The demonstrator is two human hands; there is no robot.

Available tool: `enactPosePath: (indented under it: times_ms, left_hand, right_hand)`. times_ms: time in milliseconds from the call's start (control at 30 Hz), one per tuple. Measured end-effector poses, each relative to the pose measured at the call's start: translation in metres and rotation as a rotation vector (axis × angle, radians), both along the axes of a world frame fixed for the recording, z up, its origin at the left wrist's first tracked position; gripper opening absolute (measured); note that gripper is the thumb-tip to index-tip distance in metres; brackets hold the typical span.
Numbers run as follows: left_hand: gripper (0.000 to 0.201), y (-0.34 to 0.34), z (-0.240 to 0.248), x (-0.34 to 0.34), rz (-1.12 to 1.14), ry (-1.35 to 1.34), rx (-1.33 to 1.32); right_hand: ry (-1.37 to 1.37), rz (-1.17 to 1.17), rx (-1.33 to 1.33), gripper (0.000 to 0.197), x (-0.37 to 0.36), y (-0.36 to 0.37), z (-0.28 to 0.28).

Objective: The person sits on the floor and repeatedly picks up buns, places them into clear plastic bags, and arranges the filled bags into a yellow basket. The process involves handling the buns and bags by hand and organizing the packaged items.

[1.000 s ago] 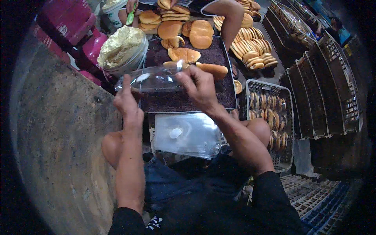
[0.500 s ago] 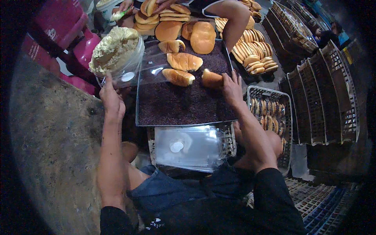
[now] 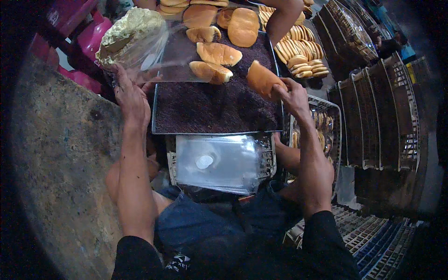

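Note:
In my left hand [image 3: 131,95] is the edge of a clear plastic bag [image 3: 179,73], the fingers closed on it. The bag stretches to the right over the metal tray [image 3: 219,133], which is filled with dark brown granules [image 3: 210,112]. My right hand [image 3: 295,99] grips a golden-brown bun [image 3: 261,78], raised at a tilt over the tray's right side. Between the hands lie several folded buns, one a folded bun [image 3: 219,54] with pale ends. Behind them rests a rounded whole bun [image 3: 243,28].
A tub heaped with pale yellow cream [image 3: 135,32] stands at the far left. Near my lap, a stack of clear bags [image 3: 219,161] lies on a crate. Flat breads [image 3: 298,46] fill a tray at the far right, where another person's arm [image 3: 284,16] reaches. Tall crates [image 3: 382,116] stand right.
My right hand has lifted the bun off the granules and tilted it. My left hand still holds the bag. The whole view has shifted slightly, so the tray appears higher.

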State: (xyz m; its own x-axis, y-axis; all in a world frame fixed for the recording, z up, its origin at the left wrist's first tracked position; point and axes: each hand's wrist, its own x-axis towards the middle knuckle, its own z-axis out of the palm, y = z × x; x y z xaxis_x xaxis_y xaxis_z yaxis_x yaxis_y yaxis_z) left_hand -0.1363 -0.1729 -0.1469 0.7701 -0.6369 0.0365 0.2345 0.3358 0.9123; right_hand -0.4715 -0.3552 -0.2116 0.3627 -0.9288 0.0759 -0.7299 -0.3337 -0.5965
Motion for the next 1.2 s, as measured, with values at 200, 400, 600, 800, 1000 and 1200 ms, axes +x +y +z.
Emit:
enactPosePath:
  times_ms: [200, 400, 600, 800, 1000, 1200]
  left_hand:
    - [0.052, -0.007, -0.015, 0.001, 0.089, -0.114, 0.085]
    - [0.052, 0.011, -0.026, 0.023, 0.012, -0.342, 0.377]
    - [0.065, 0.008, -0.024, 0.004, -0.115, -0.271, 0.334]
    - [0.080, -0.005, -0.006, -0.039, -0.322, -0.511, 0.415]
    - [0.082, 0.005, -0.014, -0.116, -0.475, -0.279, 0.199]
    - [0.073, -0.008, -0.014, -0.179, -0.449, 0.090, 0.067]
  right_hand:
    - [0.631, 0.277, -0.340, 0.028, 0.020, 0.029, -0.003]
    - [0.346, 0.201, -0.344, 0.034, 0.016, 0.036, 0.004]
    - [-0.317, 0.215, 0.156, 0.063, -0.050, 0.039, 0.055]
    - [-0.658, 0.293, 0.315, 0.068, -0.067, 0.046, 0.089]
    - [-0.668, 0.215, 0.260, 0.066, -0.030, 0.059, 0.072]
    - [-0.920, 0.164, 0.213, 0.062, -0.011, 0.080, 0.083]
